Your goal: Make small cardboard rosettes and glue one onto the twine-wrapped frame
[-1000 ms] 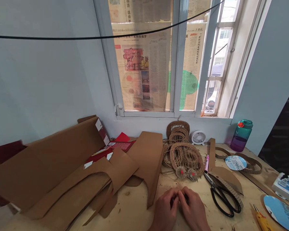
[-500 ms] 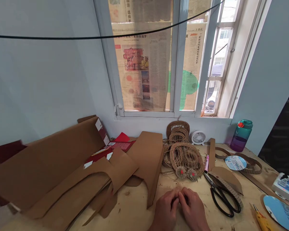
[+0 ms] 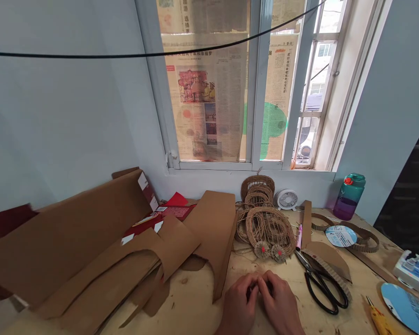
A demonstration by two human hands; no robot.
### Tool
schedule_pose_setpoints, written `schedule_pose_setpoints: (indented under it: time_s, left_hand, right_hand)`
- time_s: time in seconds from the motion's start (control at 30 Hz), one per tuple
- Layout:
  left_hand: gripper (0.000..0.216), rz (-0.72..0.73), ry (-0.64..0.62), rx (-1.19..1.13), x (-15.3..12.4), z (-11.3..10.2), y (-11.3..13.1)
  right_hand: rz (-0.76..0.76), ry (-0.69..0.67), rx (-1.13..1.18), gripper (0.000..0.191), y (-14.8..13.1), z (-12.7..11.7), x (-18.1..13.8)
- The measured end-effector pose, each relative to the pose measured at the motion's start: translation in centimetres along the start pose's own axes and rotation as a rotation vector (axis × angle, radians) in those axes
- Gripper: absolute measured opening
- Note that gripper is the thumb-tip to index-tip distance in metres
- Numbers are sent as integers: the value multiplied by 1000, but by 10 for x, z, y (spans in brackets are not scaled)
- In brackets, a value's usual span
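My left hand (image 3: 240, 300) and my right hand (image 3: 278, 298) rest close together low in the view, over the wooden table (image 3: 190, 309). Both have curled fingers, with thumbs and fingertips meeting in the middle. Whatever may be between the fingertips is hidden. Just beyond them lie coils of brown twisted cord (image 3: 270, 228), with two pleated rosettes (image 3: 270, 252) with red centres at their front. To the right of my right hand are black-handled scissors (image 3: 326, 288), their blades pointing away to the left, beside a strip of corrugated cardboard (image 3: 330, 270).
Cut cardboard sheets (image 3: 209, 228) and a large cardboard box (image 3: 73, 232) cover the left side. Behind the coils stands a small white fan (image 3: 287, 199). At right are a bottle (image 3: 349, 197), a pink marker (image 3: 299, 236), a yellow-handled tool (image 3: 379, 318) and a white power strip (image 3: 412, 270).
Almost nothing differs. Both hands keep the same closed pose in the same place, and the objects on the table have not moved.
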State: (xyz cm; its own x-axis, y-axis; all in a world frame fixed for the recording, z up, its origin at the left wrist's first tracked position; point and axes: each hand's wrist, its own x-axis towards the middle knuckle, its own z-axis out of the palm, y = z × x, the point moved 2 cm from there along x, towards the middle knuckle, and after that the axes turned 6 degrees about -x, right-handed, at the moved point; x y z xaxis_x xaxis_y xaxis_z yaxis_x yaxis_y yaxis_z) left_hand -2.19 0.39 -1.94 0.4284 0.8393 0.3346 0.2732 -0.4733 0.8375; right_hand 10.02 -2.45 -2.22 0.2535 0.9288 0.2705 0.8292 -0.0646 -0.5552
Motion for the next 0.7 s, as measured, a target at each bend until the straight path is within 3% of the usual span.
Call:
schedule_pose_setpoints:
  time_s: [0.33, 0.7]
  left_hand:
    - [25, -4, 23, -11, 0, -2, 8]
    - [19, -31, -35, 65, 0, 1, 1]
  right_hand:
    - [-36, 31, 21, 36, 2, 1, 1]
    - [-49, 11, 11, 35, 2, 3, 0]
